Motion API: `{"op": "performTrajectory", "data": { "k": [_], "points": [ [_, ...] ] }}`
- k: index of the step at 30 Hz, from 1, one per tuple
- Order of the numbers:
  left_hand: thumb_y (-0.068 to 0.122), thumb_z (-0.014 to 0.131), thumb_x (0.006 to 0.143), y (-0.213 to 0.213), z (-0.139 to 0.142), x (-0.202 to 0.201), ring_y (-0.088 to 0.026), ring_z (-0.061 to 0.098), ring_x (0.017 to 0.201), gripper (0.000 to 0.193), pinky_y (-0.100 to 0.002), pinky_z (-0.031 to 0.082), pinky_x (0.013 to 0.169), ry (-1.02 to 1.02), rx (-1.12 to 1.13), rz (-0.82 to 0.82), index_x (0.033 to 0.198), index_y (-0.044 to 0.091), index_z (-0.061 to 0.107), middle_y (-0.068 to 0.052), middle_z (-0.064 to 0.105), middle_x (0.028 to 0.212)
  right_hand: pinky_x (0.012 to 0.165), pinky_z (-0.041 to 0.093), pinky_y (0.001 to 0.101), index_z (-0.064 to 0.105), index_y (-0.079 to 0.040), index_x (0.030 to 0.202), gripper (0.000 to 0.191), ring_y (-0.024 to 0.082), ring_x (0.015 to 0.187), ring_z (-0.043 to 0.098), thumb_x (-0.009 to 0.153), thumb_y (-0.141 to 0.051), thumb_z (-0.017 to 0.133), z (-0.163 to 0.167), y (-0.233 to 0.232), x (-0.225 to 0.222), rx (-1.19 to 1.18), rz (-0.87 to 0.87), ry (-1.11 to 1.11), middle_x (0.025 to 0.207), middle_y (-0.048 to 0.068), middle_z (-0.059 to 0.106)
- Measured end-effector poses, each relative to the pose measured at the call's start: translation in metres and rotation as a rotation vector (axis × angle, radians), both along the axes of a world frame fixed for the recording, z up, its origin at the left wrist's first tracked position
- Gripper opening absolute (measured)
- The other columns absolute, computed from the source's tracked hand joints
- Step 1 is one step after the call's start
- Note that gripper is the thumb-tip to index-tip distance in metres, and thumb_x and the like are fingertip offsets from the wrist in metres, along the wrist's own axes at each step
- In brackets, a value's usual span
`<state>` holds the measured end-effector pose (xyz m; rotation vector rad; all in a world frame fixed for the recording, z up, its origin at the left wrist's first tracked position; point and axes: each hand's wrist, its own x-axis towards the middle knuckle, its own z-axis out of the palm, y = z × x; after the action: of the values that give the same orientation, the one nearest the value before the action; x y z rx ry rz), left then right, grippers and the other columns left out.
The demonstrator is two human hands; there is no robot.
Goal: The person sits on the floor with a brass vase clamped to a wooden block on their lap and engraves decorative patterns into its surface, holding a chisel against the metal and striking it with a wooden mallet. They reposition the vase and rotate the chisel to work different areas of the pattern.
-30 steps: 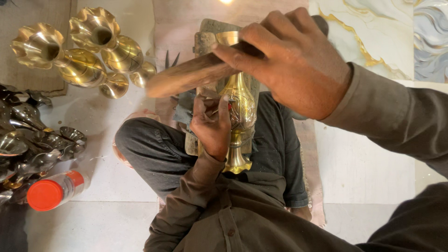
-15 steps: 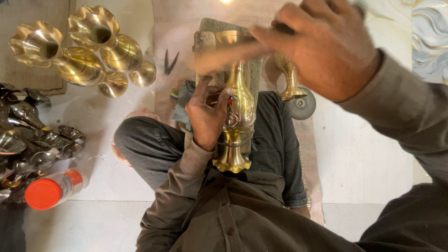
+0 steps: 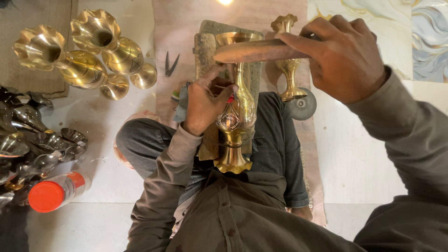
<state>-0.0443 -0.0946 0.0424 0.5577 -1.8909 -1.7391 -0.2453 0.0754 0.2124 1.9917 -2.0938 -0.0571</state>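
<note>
Gripping the wooden mallet (image 3: 261, 50) in your right hand (image 3: 343, 58), fingers wrapped tight, you are steadying the brass vase (image 3: 235, 114) on your lap with left hand (image 3: 205, 100) fingers pinching a small tool against it. Patterning is looking partway done on the belly; finished vases (image 3: 88, 56) are lying on the floor at your left.
</note>
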Motion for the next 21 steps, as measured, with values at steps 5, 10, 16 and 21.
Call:
{"op": "performTrajectory", "data": {
  "k": [5, 10, 16, 21],
  "points": [
    [0.004, 0.080, 0.091, -0.008, 0.000, -0.003, -0.016, 0.078, 0.085, 0.053, -0.027, 0.068, 0.073, 0.010, -0.026, -0.068, 0.139, 0.000, 0.060, -0.015, 0.079, 0.102, 0.089, 0.050, 0.0471, 0.063, -0.013, 0.149, 0.059, 0.032, 0.104, 0.062, 0.092, 0.002, 0.065, -0.011, 0.010, -0.005, -0.090, 0.027, -0.188, 0.115, 0.012, 0.066],
    [0.004, 0.079, 0.090, -0.015, 0.003, -0.006, -0.015, 0.077, 0.087, 0.054, -0.029, 0.066, 0.076, 0.010, 0.049, -0.174, 0.140, 0.001, 0.059, -0.015, 0.078, 0.104, 0.087, 0.052, 0.0434, 0.062, -0.011, 0.154, 0.061, 0.030, 0.100, 0.063, 0.094, 0.002, 0.064, -0.031, 0.018, -0.010, -0.098, -0.056, -0.311, 0.118, 0.015, 0.065],
    [0.005, 0.078, 0.091, -0.019, 0.006, -0.007, -0.015, 0.076, 0.088, 0.050, -0.028, 0.065, 0.078, -0.009, -0.020, -0.228, 0.138, 0.004, 0.062, -0.013, 0.079, 0.105, 0.090, 0.054, 0.0418, 0.060, -0.009, 0.155, 0.056, 0.028, 0.100, 0.064, 0.099, 0.002, 0.064, -0.056, 0.023, -0.016, -0.152, -0.059, -0.338, 0.121, 0.015, 0.066],
    [0.004, 0.080, 0.092, -0.019, 0.008, -0.008, -0.015, 0.077, 0.092, 0.048, -0.028, 0.063, 0.079, 0.017, -0.123, -0.238, 0.138, 0.004, 0.063, -0.012, 0.079, 0.108, 0.085, 0.054, 0.0438, 0.062, -0.010, 0.151, 0.061, 0.029, 0.095, 0.064, 0.092, 0.005, 0.067, -0.061, 0.023, -0.012, -0.150, -0.058, -0.228, 0.114, 0.015, 0.068]
  ]
}}
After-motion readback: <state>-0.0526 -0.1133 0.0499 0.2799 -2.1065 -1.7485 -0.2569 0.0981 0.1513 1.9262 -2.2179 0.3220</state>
